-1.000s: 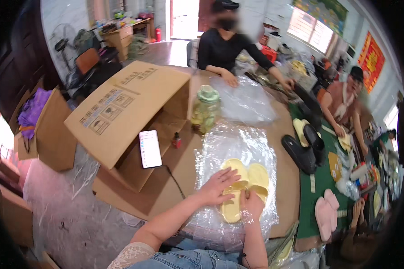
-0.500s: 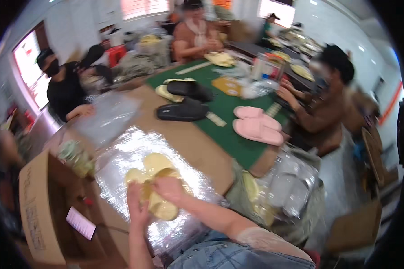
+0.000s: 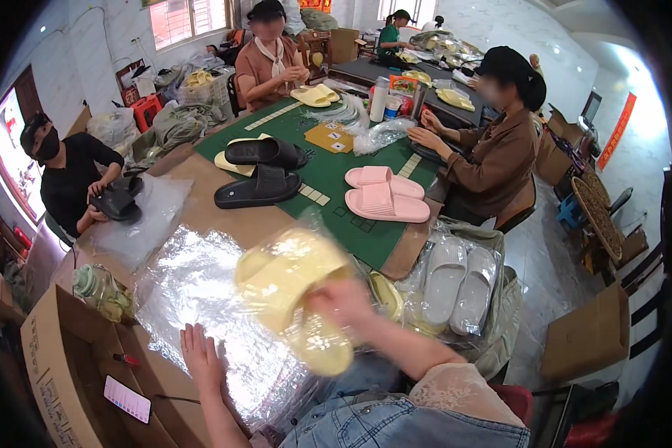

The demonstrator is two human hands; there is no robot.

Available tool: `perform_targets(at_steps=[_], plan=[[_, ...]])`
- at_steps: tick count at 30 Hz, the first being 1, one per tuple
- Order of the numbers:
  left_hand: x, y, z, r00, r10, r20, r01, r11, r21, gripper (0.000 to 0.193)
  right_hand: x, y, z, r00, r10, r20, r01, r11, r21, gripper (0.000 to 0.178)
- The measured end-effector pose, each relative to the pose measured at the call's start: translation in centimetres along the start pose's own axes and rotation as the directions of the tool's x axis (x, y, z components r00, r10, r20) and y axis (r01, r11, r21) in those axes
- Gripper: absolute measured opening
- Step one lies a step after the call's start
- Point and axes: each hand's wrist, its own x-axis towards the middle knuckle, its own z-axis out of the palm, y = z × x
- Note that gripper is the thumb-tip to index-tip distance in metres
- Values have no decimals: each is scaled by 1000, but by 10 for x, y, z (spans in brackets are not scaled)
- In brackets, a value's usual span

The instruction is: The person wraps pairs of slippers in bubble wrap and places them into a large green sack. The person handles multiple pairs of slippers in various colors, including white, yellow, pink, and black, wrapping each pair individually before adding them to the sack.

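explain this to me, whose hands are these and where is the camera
No machine here: these are a person's own two bare hands, seen by a wide fisheye camera worn on their head, looking down, so straight edges bend toward the rim. The right hand holds pale yellow slippers, somewhat blurred, seemingly bagged. The left hand holds nothing, at the edge of shiny clear plastic. On the table are black slippers, pink slippers and a lidded jar. Other people are around it.
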Motion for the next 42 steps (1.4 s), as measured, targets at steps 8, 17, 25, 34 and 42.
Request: perform_targets(at_steps=[8,17,25,34,42], plan=[[-2,3,1,999,22,-28,-24,998,-63,55,-55,83,-214,860,221,-460,-496,574,-652,43],[-3,-6,1,1000,6,2,-6,999,-43,60,-134,172,-144,736,660,-151,-534,429,-728,46],[-1,-2,-1,999,29,19,-28,999,-28,59,-165,173,-124,603,770,209,-641,623,-447,49],[-6,-3,-1,999,14,-31,-16,998,-59,60,-86,107,-145,310,663,682,-113,738,-665,55],[-8,7,0,998,-61,-16,61,998,-33,64,105,215,-181,954,171,-246,-286,762,-581,30]])
